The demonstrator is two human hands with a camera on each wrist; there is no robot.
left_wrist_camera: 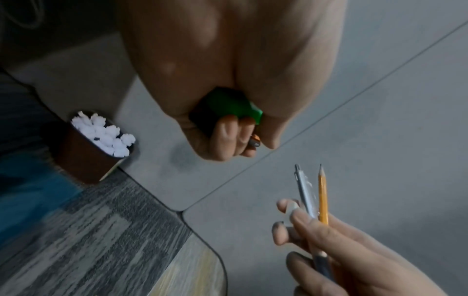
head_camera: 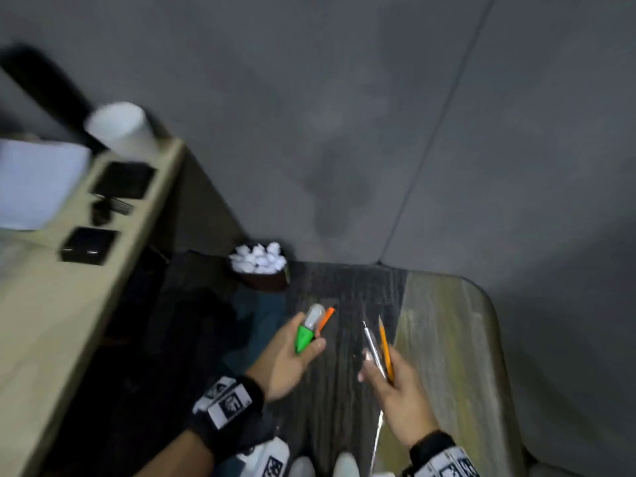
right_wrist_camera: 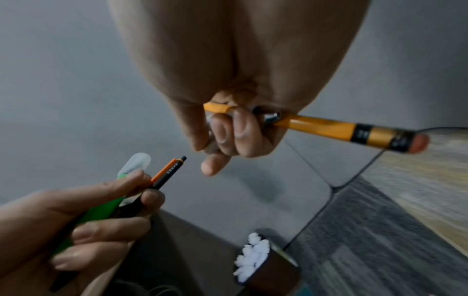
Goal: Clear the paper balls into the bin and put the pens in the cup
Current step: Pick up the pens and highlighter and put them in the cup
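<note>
Grey walls surround a beige counter (head_camera: 103,270) at frame left, where the white cup (head_camera: 120,127) stands upper left. Nearer it, the left hand (head_camera: 289,359) grips upright pens (head_camera: 311,330); the right hand (head_camera: 392,380) grips a pen (head_camera: 373,349) and pencil (head_camera: 385,346).

A beige tabletop (head_camera: 44,304) at left carries white paper sheets (head_camera: 34,184) and two flat black devices (head_camera: 124,180), above grey patterned carpet (head_camera: 344,290) and grey wall panels (head_camera: 309,98).

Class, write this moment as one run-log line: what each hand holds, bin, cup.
left hand: green highlighter, orange pen | right hand: silver pen, yellow pencil | bin: paper balls inside | cup: on desk
</note>
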